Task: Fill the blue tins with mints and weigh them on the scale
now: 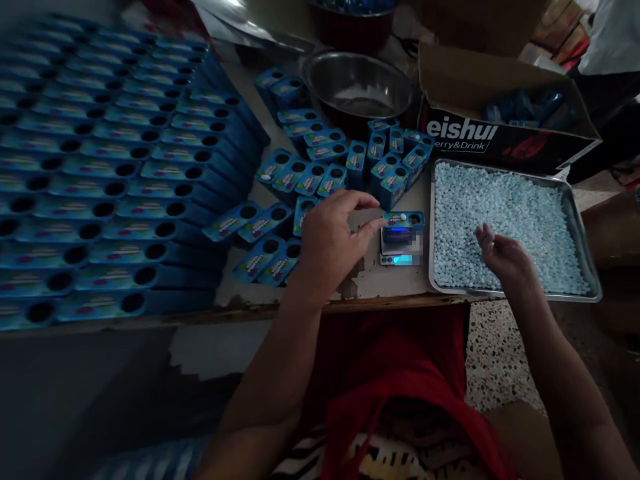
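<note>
My left hand (pixel 330 240) reaches in from the left, thumb and forefinger apart, with no object visible between them. Its fingertips are beside a small blue box (pixel 391 219) with a round hole in its top and a white pellet on it. This box is on a small digital scale (pixel 387 260) with a lit blue display. My right hand (pixel 503 255) hovers over a metal tray (pixel 515 295) full of pale blue and white pellets (pixel 500 200). Its fingers are pinched together; whatever they hold is too small to make out.
Rows of blue boxes (pixel 105 210) fill the left side, and several loose ones (pixel 325 137) stand behind my left hand. Farther back are a steel bowl (pixel 357 87) and an open cardboard box (pixel 460 133) with blue packs inside. The table edge (pixel 380 300) runs close to me.
</note>
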Motion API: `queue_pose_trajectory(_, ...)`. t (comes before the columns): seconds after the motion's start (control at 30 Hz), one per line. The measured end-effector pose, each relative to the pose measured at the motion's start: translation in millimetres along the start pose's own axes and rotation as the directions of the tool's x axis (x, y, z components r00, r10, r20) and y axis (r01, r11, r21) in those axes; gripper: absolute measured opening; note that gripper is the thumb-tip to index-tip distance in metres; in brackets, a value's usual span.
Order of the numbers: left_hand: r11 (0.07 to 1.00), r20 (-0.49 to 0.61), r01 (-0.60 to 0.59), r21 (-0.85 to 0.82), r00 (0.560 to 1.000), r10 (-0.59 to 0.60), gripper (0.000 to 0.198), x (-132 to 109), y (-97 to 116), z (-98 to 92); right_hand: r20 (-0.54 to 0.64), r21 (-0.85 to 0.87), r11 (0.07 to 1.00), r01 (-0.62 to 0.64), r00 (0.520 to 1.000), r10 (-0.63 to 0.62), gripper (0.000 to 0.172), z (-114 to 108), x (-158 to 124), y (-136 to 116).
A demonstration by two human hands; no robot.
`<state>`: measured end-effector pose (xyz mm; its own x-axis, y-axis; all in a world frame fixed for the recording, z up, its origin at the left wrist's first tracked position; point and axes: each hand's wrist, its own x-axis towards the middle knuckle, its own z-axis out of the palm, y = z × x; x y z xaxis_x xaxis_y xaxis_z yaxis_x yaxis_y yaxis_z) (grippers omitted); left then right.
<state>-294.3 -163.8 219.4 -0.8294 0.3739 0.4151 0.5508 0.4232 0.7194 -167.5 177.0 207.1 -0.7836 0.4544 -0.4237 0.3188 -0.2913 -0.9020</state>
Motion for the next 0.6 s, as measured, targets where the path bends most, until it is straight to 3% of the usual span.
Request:
queue_pose_trajectory(0.13,0.998,0.028,0.036,0.057,0.999,-0.038,0.016,14,3,11.8,0.091,0.068,0.997,-0.043,0.995,0.037,0.025,8,1,-4)
queue_pose_trajectory(0.2,0.996,0.079,0.039,0.085,0.996,-0.046,0.017,19,3,19.0,0.111,-0.032,0.998,-0.046,0.993,0.049,0.024,8,4,-11)
queue_pose_trajectory(0.33,0.994,0.21,0.011,0.11,0.977,-0.035,0.018,26,-3,33.2,0.16,-0.215,0.975,-0.064,0.982,0.1,0.038,9,14,-17)
queue_pose_trajectory(0.5,0.999,0.248,0.042,-0.006,0.968,-0.039,0.005,25,-9,39.9,0.174,-0.211,0.973,-0.097,0.976,0.135,0.036,17,27,-16)
queue_pose_trajectory(0.6,0.996,0.246,0.075,-0.054,0.967,-0.06,0.008,22,-8,39.8,0.231,-0.225,0.969,-0.102,0.961,0.155,0.036,20,30,-16)
